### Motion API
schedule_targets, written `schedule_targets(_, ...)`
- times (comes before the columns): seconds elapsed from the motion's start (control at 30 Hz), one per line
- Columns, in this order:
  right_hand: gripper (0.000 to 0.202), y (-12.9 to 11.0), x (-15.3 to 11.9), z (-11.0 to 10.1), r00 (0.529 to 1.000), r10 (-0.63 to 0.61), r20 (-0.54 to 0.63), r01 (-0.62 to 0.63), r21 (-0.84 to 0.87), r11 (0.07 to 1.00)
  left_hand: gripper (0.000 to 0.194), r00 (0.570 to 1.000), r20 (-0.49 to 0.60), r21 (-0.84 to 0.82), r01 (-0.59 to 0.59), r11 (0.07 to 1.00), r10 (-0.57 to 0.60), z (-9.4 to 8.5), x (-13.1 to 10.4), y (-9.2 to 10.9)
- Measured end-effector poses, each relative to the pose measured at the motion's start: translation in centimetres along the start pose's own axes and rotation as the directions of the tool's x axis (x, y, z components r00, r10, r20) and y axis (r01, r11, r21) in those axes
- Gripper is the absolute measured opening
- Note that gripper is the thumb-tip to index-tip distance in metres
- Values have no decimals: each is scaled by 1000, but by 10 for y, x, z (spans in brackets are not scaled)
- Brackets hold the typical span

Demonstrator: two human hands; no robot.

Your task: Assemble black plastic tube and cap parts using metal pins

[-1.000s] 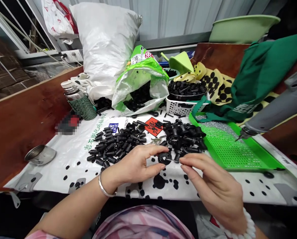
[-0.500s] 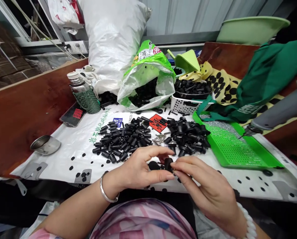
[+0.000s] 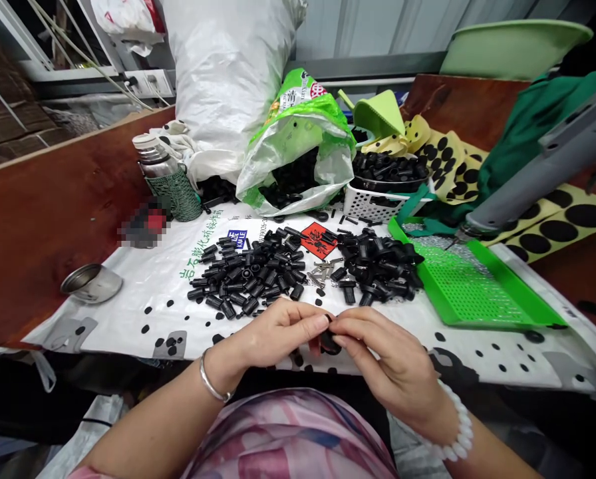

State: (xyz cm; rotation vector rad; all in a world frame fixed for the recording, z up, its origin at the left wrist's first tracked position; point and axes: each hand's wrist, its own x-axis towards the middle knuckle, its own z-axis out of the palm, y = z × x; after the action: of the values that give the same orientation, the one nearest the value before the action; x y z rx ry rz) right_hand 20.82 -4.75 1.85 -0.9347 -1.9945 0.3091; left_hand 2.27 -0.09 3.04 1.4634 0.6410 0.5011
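Observation:
Near the table's front edge, both hands come together around a small black plastic part (image 3: 330,343), mostly hidden by the fingers. My left hand (image 3: 283,332), with a silver bangle at its wrist, has thumb and fingers closed on it. From the other side my right hand (image 3: 388,352), wearing a white bead bracelet, pinches the same part. Just beyond lie a heap of black ribbed cylinders (image 3: 248,273) on the left and a pile of wider black parts (image 3: 378,263) on the right. Small metal pieces (image 3: 322,271) lie between the heaps.
On the right are a green tray (image 3: 492,286) and a grey electric screwdriver (image 3: 517,186). A white basket (image 3: 372,203) of black parts and an open green-and-white bag (image 3: 298,159) stand behind. Leftward are a metal cup (image 3: 92,285) and a thermos (image 3: 165,179).
My left fingers, spread beside the part before, have closed in on it. My right hand has moved slightly left, and the screwdriver appears further left and higher over the tray.

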Motion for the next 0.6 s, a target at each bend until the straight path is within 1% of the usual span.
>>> schedule_targets(0.07, 18, 3, -1, 1, 999, 40, -6, -40, 33, 999, 38, 999, 44, 10, -10, 1000, 9, 0, -3, 2)
schedule_targets(0.1, 17, 4, -1, 2, 998, 61, -5, -60, 49, 997, 34, 998, 55, 46, -12, 999, 9, 0, -4, 2)
schedule_targets(0.17, 15, 5, -1, 2, 996, 90, 5, -90, 70, 993, 26, 1000, 23, 206, -18, 978, 13, 1, -6, 2)
schedule_targets(0.2, 14, 5, -1, 3, 995, 96, 9, -96, 72, 993, 24, 1000, -12, 316, -18, 949, 23, 1, -7, 2)
schedule_targets(0.27, 14, 5, -1, 4, 995, 93, 18, -94, 61, 994, 23, 997, -59, 513, -17, 859, 55, 2, -8, 1)
schedule_targets(0.33, 14, 6, -2, 5, 997, 80, 17, -80, 41, 996, 23, 995, -61, 599, -26, 800, 79, 3, -8, 0)
schedule_targets(0.4, 17, 7, -4, 4, 998, 70, 6, -70, 25, 997, 26, 995, -48, 591, -41, 805, 86, 4, -8, -1)
schedule_targets(0.47, 26, 8, -5, 1, 998, 58, 13, -58, 22, 998, 28, 995, -40, 534, -56, 844, 91, 4, -8, -2)
schedule_targets(0.6, 42, 8, -5, -4, 991, -9, 133, 2, 47, 999, 27, 999, -23, 371, -37, 928, 49, 7, -8, -4)
